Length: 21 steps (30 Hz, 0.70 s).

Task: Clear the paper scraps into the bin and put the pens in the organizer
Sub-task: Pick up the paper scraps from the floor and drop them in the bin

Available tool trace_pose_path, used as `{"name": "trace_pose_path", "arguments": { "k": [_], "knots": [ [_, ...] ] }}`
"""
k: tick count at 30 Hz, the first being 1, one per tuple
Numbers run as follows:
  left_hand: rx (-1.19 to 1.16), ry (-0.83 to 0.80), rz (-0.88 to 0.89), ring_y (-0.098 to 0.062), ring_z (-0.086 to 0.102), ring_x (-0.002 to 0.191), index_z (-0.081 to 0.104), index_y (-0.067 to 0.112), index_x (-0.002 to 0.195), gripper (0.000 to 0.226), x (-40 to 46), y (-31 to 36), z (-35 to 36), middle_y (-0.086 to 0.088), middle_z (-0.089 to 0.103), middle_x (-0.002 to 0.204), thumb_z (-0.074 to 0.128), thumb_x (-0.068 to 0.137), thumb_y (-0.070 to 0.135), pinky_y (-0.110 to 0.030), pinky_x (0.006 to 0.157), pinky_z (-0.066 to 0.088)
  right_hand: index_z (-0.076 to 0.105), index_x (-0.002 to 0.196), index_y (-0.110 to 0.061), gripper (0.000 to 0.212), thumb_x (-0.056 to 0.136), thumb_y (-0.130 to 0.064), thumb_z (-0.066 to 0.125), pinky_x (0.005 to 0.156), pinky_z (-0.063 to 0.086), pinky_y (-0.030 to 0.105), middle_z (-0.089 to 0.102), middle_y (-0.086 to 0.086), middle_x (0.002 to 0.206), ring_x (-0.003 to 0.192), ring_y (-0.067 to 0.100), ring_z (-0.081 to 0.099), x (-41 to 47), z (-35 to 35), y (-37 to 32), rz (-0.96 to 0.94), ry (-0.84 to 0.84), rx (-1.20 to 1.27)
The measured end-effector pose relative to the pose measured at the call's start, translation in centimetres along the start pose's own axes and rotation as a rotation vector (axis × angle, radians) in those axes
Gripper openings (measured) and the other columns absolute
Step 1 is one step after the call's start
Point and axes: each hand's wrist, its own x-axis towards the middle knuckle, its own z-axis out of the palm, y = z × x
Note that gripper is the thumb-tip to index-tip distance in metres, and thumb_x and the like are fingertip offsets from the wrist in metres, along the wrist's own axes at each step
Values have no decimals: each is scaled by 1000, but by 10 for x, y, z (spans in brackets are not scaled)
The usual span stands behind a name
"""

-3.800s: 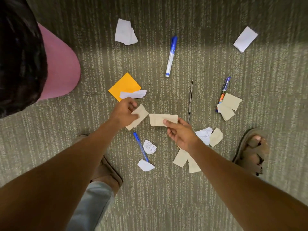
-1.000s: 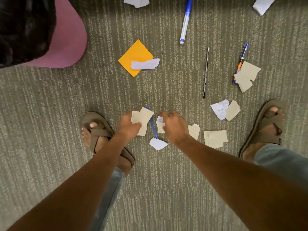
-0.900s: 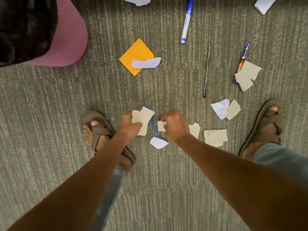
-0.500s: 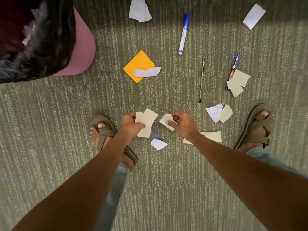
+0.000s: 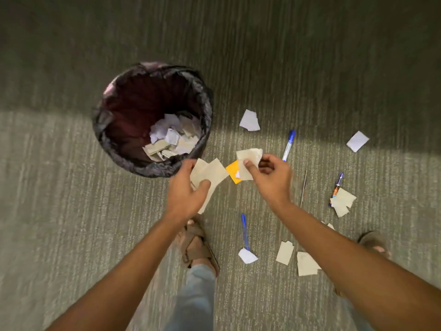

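Right now your left hand (image 5: pixel 188 194) grips a fan of beige scraps (image 5: pixel 210 174) between thumb and curled fingers, just beside the near rim of the bin (image 5: pixel 152 168), while your right hand (image 5: pixel 269 177) pinches another beige scrap (image 5: pixel 248 158) between thumb and fingers, a little farther from the rim. That bin, lined with a dark bag, stands on the carpet (image 5: pixel 71 223) to your front left with its mouth open to you and a pile of scraps (image 5: pixel 171 139) already lying in its bottom. Between your two hands an orange note (image 5: pixel 232 172) shows on the floor, partly hidden by the held paper. On the right the floor is cluttered: a white scrap (image 5: pixel 249 120) near the bin, a blue-capped marker (image 5: pixel 287 145) just beyond your right hand, a thin dark stick (image 5: pixel 303 187) beside your right wrist, a patterned pen (image 5: pixel 337 187) touching a heap of beige pieces (image 5: pixel 342 204), and a lone white piece (image 5: pixel 357 140) well apart at the far right. Nearer your feet a blue pen (image 5: pixel 244 231) lies with its tip at a small white scrap (image 5: pixel 247 255), and two beige pieces (image 5: pixel 296 258) lie beside your right forearm. Your left sandal (image 5: pixel 195 244) stands below your left hand. Carpet to the left of the bin and of your left arm is bare.
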Motion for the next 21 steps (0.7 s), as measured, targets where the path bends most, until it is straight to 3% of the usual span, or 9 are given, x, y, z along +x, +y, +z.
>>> {"name": "trace_pose_path", "arguments": {
  "k": [2, 5, 8, 11, 14, 17, 21],
  "knots": [
    [-18, 163, 63, 5, 57, 68, 53, 27, 100, 28, 7, 16, -37, 16, 61, 78, 56, 72, 23, -9, 57, 41, 69, 82, -21, 17, 76, -29, 83, 58, 57, 27, 73, 4, 77, 67, 15, 70, 0, 26, -41, -54, -26, 51],
    [-44, 319, 18, -9, 61, 75, 53, 20, 105, 31, 26, 26, -77, 6, 63, 84, 57, 75, 24, -24, 66, 48, 71, 80, -15, 22, 75, -34, 82, 54, 55, 27, 71, 2, 70, 60, 10, 63, -3, 63, -88, -153, -69, 74],
    [-74, 366, -97, -18, 64, 87, 51, 20, 107, 29, 52, 24, -96, 3, 63, 94, 59, 79, 22, -33, 72, 53, 71, 77, -13, 23, 76, -34, 81, 54, 54, 26, 68, -2, 65, 55, 4, 60, -2, 95, -116, -188, -101, 25],
    [-115, 350, -224, -21, 68, 91, 52, 15, 113, 32, 72, 16, -103, -3, 66, 103, 62, 84, 22, -37, 75, 57, 71, 82, -14, 29, 74, -39, 82, 66, 59, 28, 71, -2, 67, 58, 7, 67, 1, 117, -129, -121, -118, 1],
    [-279, 373, -302, -24, 71, 65, 50, 7, 113, 39, 69, 8, -102, -11, 68, 92, 65, 87, 33, -39, 53, 59, 68, 87, -18, 38, 70, -49, 82, 65, 58, 20, 70, -9, 65, 58, -1, 67, 4, 121, -121, -91, -129, -18],
    [-344, 406, -294, -25, 68, 51, 48, 8, 108, 41, 49, -3, -97, -13, 67, 76, 67, 86, 38, -37, 46, 56, 66, 86, -20, 38, 72, -52, 80, 55, 50, 12, 66, -13, 61, 55, -6, 63, 2, 101, -99, -66, -109, -22],
    [-108, 363, -184, -20, 64, 47, 57, 9, 89, 34, 33, -13, -91, -8, 65, 61, 65, 87, 42, -39, 47, 55, 63, 73, -23, 33, 74, -52, 78, 50, 45, 10, 59, -14, 56, 49, -6, 54, -6, 62, -76, -13, -28, -64]
  ]
}}
